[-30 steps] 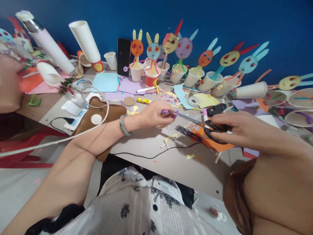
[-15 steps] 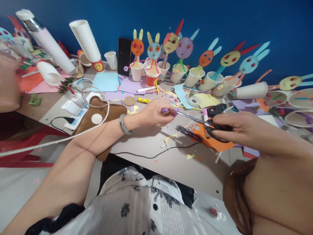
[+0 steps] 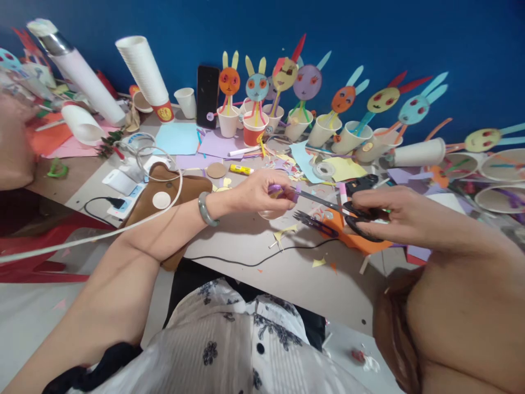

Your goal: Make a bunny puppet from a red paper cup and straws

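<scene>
My left hand [image 3: 264, 191] is pinched around a small piece of purple paper [image 3: 294, 192], partly hidden by the fingers. From the right, the blades of black-handled scissors [image 3: 318, 198] reach that paper, their tips close to my left fingertips. My right hand [image 3: 397, 213] grips the handles. Below the blades, dark thread snips [image 3: 314, 223] lie on the table beside orange paper [image 3: 361, 239].
Rabbit-faced paper figures stand in paper cups [image 3: 296, 127] along the blue wall. Further left are a phone [image 3: 207, 96], a cup stack [image 3: 143, 71], a thermos [image 3: 88, 82] and a power strip [image 3: 133, 200]. A white cable [image 3: 102, 234] crosses my left forearm.
Both hands stay nearly in place. The purple paper at the blade tips shows at a slightly different angle, and the view has shifted a little.
</scene>
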`<control>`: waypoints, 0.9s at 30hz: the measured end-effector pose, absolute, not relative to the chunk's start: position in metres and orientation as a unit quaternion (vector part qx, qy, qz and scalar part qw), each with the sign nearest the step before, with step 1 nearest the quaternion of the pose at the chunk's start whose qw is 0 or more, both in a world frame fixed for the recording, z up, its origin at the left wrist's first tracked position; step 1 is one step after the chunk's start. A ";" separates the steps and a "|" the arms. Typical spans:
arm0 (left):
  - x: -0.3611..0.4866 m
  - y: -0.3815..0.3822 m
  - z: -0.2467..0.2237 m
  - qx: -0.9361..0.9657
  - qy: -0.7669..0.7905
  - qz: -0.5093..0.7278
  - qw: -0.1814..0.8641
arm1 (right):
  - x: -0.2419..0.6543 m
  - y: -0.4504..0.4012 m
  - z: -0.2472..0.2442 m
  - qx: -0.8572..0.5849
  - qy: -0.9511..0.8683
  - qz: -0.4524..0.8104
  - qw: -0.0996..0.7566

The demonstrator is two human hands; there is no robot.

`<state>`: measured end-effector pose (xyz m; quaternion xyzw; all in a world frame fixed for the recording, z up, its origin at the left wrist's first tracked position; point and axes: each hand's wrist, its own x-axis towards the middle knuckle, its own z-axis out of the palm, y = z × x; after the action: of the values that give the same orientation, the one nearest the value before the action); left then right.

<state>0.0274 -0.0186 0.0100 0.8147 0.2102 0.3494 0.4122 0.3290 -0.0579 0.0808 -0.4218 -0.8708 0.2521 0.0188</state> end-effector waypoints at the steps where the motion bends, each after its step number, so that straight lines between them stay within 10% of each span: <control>1: 0.028 -0.019 0.011 0.813 0.205 0.343 0.424 | 0.330 -0.058 0.080 -0.421 -0.870 0.256 0.013; 27: 0.027 -0.023 0.017 0.796 0.193 0.290 0.495 | 0.320 -0.059 0.081 -0.435 -0.834 0.340 0.011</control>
<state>0.0265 -0.0233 0.0170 0.7960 0.1926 0.2903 0.4949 0.3199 -0.0591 0.0807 -0.4348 -0.8339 0.3398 0.0113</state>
